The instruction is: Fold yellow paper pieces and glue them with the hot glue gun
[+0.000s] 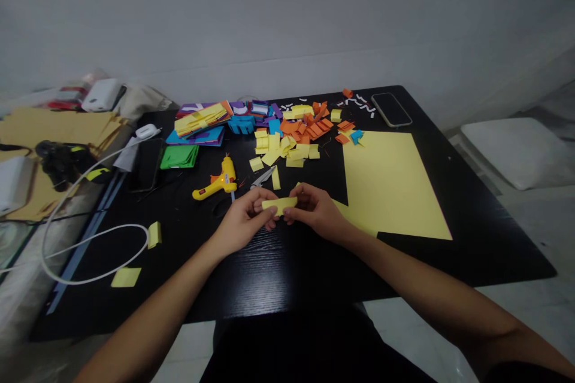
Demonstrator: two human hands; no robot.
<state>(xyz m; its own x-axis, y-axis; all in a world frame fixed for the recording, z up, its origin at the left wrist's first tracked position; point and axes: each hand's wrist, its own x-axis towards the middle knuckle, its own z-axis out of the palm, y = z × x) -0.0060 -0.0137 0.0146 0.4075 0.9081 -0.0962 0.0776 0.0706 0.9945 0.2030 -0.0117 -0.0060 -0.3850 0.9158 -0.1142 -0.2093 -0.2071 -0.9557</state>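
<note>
Between my two hands is a small strip of yellow paper (279, 204), slightly curved, held above the black table. My left hand (247, 215) pinches its left end, thumb in front. At the other end my right hand (317, 210) pinches it between thumb and fingers. Just beyond the hands lie grey scissors (263, 177), their handles partly hidden, beside another yellow strip (275, 179). A yellow glue gun (217, 181) rests to the left of the scissors. Folded yellow paper pieces (291, 152) and orange ones (309, 127) are heaped farther back.
A large yellow sheet (395, 182) covers part of the black table (251, 293) at right. Phones (392, 109) lie at back right and at left. Stacked coloured papers (202, 121) and a green bundle (179, 157) sit back left. A white cable (96, 280) loops at left near loose yellow pieces (126, 277).
</note>
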